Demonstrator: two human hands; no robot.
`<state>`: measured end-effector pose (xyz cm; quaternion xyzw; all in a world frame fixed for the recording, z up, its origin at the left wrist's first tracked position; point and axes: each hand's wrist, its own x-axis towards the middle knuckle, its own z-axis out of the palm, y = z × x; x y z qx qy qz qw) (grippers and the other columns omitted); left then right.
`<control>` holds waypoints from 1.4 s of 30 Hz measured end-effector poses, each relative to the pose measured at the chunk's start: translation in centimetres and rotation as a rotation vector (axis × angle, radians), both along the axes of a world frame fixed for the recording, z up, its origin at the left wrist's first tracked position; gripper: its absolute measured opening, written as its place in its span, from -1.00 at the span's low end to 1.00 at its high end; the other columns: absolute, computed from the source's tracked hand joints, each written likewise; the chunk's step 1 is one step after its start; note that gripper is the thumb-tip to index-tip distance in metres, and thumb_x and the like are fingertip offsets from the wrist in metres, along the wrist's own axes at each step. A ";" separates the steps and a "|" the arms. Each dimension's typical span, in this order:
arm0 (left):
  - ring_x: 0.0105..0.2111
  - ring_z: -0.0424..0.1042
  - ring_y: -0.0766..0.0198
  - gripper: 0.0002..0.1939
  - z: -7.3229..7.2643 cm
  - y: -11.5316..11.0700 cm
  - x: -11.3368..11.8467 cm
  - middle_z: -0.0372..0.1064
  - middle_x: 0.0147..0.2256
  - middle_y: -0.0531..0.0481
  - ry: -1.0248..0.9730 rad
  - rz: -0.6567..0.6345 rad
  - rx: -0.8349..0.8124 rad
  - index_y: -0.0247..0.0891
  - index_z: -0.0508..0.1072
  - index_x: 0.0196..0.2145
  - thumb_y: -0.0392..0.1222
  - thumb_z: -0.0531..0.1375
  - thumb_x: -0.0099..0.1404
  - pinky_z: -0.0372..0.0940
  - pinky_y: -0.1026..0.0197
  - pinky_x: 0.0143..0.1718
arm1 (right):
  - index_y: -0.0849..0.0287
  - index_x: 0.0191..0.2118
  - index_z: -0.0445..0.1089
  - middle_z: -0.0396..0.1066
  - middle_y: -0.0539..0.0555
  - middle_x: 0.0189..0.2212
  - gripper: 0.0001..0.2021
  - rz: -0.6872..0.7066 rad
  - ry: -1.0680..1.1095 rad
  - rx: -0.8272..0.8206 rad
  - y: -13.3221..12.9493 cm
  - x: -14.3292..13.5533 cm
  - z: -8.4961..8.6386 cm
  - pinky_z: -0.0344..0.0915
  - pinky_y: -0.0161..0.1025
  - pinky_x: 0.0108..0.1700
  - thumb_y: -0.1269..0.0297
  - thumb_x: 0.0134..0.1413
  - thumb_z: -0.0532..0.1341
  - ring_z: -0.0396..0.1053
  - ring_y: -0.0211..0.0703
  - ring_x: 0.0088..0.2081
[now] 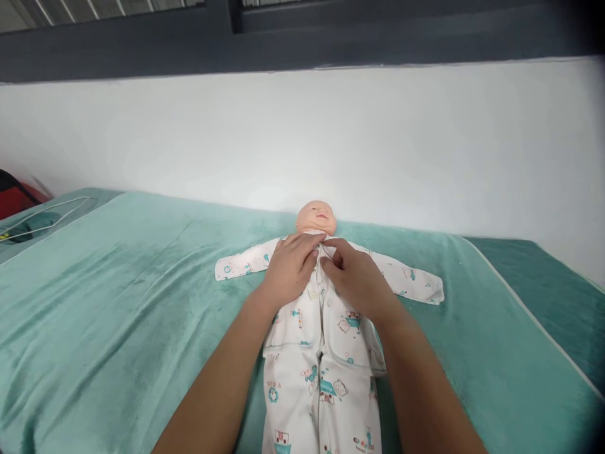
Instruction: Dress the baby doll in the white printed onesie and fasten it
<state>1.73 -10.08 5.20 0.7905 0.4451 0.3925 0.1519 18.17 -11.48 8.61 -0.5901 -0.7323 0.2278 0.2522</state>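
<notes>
Teal blanket covers the bed, baby doll supine at centre. Our left hand and right hand pinch the printed romper placket at the collar; hem lettering unreadable.

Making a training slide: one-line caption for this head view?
Both hands, left hand and right hand, pinch the printed sleepsuit at a doll's collar on a green blanket.

We see small dark lettering under a cartoon print near the bottom hem of the doll's white printed romper, too small and blurred to read, and nothing else in view carries any text, label or number.
</notes>
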 end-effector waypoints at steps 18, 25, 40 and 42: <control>0.14 0.35 0.18 -0.69 0.0 0.0 -0.1 0.45 0.10 -0.01 -0.264 0.031 -0.148 -0.12 0.46 0.07 -0.20 0.11 0.41 0.21 0.08 0.22 | 0.07 -0.15 0.40 0.25 -0.08 -0.56 -0.76 0.001 -0.096 -0.011 0.2 -0.3 0.3 0.00 -0.28 -0.38 0.18 0.27 0.02 0.18 -0.22 -0.48; 0.17 0.33 0.22 -0.71 -0.3 0.0 -0.3 0.46 0.10 0.01 -0.271 -0.002 -0.102 -0.14 0.51 0.02 -0.22 0.09 0.43 0.19 0.08 0.26 | 0.10 -0.20 0.36 0.31 0.01 -0.45 -0.74 -0.006 -0.344 0.113 -0.8 -1.1 0.7 -0.12 -0.25 -0.41 0.23 0.36 -0.05 0.17 -0.23 -0.45; 0.09 0.39 0.20 -0.85 -0.4 -0.6 -0.5 0.48 0.02 -0.05 -0.356 0.028 -0.071 -0.18 0.49 -0.15 -0.24 0.12 0.40 0.23 0.07 0.17 | 0.12 -0.27 0.26 0.31 0.02 -0.34 -0.87 -0.024 -0.313 0.042 -3.3 -1.8 2.0 -0.04 -0.27 -0.38 0.34 0.26 0.00 0.21 -0.23 -0.39; 0.02 0.40 0.19 -0.88 -0.2 -1.0 -0.6 0.50 -0.06 -0.06 -0.340 0.041 -0.058 -0.19 0.47 -0.24 -0.23 0.12 0.39 0.25 0.08 0.12 | 0.12 -0.26 0.26 0.35 0.02 -0.33 -0.90 -0.086 -0.262 0.027 -3.8 -2.0 2.0 0.00 -0.27 -0.37 0.33 0.23 0.02 0.24 -0.21 -0.37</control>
